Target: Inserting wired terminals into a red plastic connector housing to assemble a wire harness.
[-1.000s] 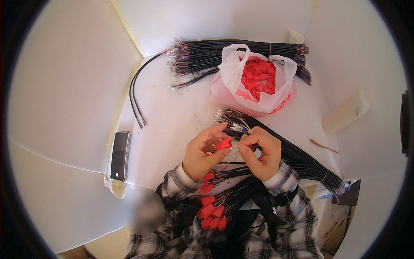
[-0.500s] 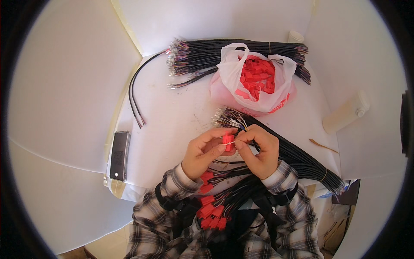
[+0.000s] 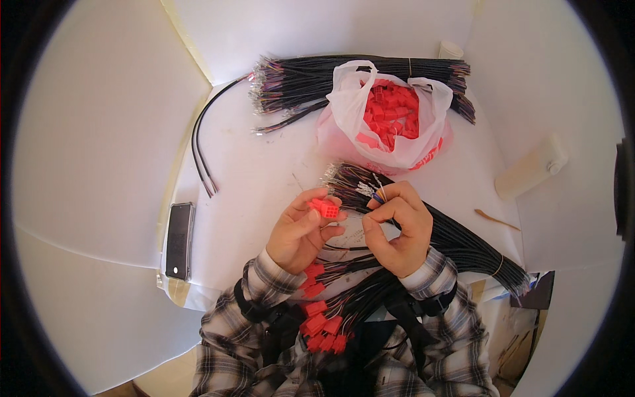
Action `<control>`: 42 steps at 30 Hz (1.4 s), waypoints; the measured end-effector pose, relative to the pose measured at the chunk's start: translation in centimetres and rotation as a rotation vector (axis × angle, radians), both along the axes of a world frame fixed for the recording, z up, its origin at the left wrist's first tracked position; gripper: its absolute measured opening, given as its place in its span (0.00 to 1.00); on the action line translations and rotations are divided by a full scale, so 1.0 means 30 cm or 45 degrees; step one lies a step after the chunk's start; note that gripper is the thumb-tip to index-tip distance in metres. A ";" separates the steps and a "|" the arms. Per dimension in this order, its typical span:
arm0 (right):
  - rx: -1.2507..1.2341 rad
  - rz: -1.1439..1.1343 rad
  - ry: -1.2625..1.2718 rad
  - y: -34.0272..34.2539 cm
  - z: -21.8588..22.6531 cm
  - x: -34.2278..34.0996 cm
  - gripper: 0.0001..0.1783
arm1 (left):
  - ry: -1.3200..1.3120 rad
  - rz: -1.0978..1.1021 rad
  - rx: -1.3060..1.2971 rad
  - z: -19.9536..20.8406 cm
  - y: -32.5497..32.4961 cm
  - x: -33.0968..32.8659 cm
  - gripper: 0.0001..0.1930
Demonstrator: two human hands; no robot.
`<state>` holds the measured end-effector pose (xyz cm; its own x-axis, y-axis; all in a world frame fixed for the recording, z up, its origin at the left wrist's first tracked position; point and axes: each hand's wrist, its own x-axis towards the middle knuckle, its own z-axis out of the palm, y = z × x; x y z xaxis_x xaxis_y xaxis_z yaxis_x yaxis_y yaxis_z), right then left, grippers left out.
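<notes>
My left hand is closed round a red plastic connector housing, whose face with several square holes shows. My right hand has curled fingers on the wire end of a black cable. Its thin coloured wires with silvery tips fan out above the forefinger. A gap separates the housing from these wires. Behind and right of my right hand lies a bundle of black cables with stripped ends. Below my hands, several cables with red connectors attached rest near my body.
A white plastic bag full of red connector housings stands at the back, before another black cable bundle. A phone lies at the left edge, two loose cables beyond it. On the right are a cream bottle and a brown stick.
My hands have moved apart. The connector housing has gone left with my left hand and turned to show its holes; a wire that touched it is now away from it.
</notes>
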<state>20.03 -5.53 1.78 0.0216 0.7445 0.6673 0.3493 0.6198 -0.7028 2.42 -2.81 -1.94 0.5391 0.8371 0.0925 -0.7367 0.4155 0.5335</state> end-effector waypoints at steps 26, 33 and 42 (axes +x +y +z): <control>0.031 -0.048 -0.130 0.006 -0.004 -0.002 0.07 | 0.223 0.224 0.204 0.008 -0.009 0.020 0.14; 0.019 -0.012 -0.133 0.007 -0.009 -0.002 0.06 | 0.294 0.174 0.166 0.005 -0.011 0.007 0.14; 0.010 0.018 -0.108 0.010 -0.021 -0.002 0.07 | 0.696 0.495 0.763 0.023 -0.018 0.009 0.15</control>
<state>19.96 -5.22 1.15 -0.0458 0.7390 0.6721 0.3984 0.6305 -0.6661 2.70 -3.36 -1.26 0.3247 0.8634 0.3861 -0.3471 -0.2709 0.8978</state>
